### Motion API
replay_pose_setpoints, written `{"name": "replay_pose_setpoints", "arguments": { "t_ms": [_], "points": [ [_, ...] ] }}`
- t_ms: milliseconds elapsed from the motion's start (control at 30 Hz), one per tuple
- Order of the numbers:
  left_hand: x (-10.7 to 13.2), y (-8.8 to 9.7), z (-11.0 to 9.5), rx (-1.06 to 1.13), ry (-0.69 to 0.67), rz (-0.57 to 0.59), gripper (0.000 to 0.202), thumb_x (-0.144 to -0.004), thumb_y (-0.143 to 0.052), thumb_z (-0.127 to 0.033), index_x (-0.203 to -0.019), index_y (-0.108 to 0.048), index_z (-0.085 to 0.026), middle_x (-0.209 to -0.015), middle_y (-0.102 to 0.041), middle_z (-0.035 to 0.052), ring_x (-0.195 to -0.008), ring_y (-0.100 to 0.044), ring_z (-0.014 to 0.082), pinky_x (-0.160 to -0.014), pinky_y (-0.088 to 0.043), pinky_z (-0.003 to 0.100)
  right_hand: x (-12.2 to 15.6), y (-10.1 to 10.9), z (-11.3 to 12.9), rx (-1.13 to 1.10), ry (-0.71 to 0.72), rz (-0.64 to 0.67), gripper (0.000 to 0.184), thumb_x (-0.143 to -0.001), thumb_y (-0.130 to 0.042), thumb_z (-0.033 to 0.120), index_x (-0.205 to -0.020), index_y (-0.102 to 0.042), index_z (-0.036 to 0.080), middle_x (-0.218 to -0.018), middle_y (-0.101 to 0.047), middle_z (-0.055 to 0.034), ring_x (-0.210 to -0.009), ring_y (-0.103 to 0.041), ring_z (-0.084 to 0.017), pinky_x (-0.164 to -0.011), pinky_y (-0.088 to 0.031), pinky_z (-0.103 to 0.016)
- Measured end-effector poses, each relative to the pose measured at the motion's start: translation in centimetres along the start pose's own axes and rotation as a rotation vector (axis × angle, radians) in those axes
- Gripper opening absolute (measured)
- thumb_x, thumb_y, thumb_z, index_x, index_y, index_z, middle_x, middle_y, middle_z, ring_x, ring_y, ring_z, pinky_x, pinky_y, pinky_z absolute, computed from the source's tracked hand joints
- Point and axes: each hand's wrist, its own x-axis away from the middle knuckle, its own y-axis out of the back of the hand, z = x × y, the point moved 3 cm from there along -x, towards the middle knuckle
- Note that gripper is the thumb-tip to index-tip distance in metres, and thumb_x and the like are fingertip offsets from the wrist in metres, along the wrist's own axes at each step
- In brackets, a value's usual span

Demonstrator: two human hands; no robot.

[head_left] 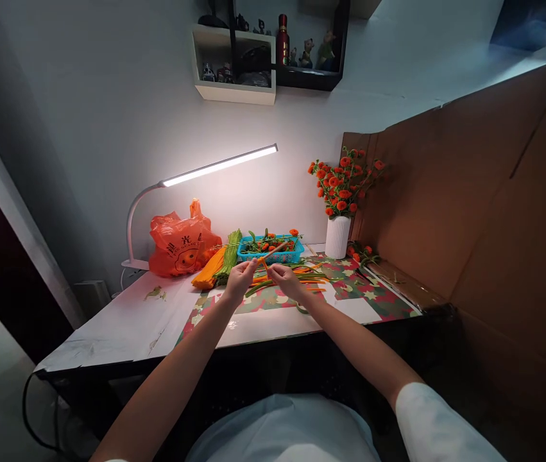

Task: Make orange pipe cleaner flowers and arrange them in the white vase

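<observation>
Above the table, my left hand [240, 280] is closed in a pinch on an orange pipe cleaner [264, 262]. My right hand [283, 278], also pinching, grips the same pipe cleaner a short way to the right. A thin tan length [275, 251] slants up and right from the left fingertips; whether it is a stick or more pipe cleaner I cannot tell. Beneath the hands lie loose green and orange pipe cleaners [308, 277]. Left of my left hand are an orange bundle [209, 269] and a green bundle [232, 251] of pipe cleaners.
Behind the hands stands a blue basket [293, 257] with orange flowers. A white vase [337, 237] of orange flowers is at back right, beside a tall cardboard sheet [469, 192]. An orange plastic bag [181, 244] and a lit desk lamp [219, 165] stand left. Shelves [238, 93] hang above.
</observation>
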Motion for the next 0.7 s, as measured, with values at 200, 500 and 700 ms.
{"name": "replay_pose_setpoints", "arguments": {
  "t_ms": [200, 500, 700],
  "points": [
    [1.3, 0.5, -0.8, -0.189, -0.036, 0.493, 0.052, -0.074, -0.057, -0.063, -0.054, -0.040, -0.018, -0.051, -0.029, -0.0062, -0.046, -0.023, 0.0059, -0.044, -0.017, 0.022, -0.6, 4.4, 0.4, 0.109, -0.145, 0.366, 0.054, -0.065, -0.067, 0.064, -0.052, -0.042, 0.017, -0.053, -0.031, 0.0061, -0.051, -0.025, -0.006, -0.050, -0.019, -0.023],
    [0.9, 1.5, -1.4, -0.601, -0.187, 0.087, 0.048, -0.077, -0.056, -0.052, -0.047, -0.040, -0.018, -0.046, -0.031, -0.0049, -0.046, -0.026, 0.0083, -0.047, -0.018, 0.025, 0.0, 3.3, 3.7, 0.426, 0.010, 0.354, 0.048, -0.083, -0.052, 0.053, -0.054, -0.038, 0.017, -0.052, -0.029, 0.0057, -0.052, -0.025, -0.007, -0.051, -0.016, -0.025],
    [2.5, 0.7, -0.9, -0.082, -0.039, 0.144, 0.049, -0.077, -0.050, -0.063, -0.057, -0.035, -0.021, -0.051, -0.024, -0.0072, -0.045, -0.019, 0.0073, -0.044, -0.017, 0.023, 2.1, 1.1, 2.5, 0.080, 0.002, 0.407, 0.049, -0.084, -0.049, 0.060, -0.061, -0.038, 0.018, -0.059, -0.032, 0.0050, -0.055, -0.028, -0.008, -0.052, -0.023, -0.023]
  ]
}}
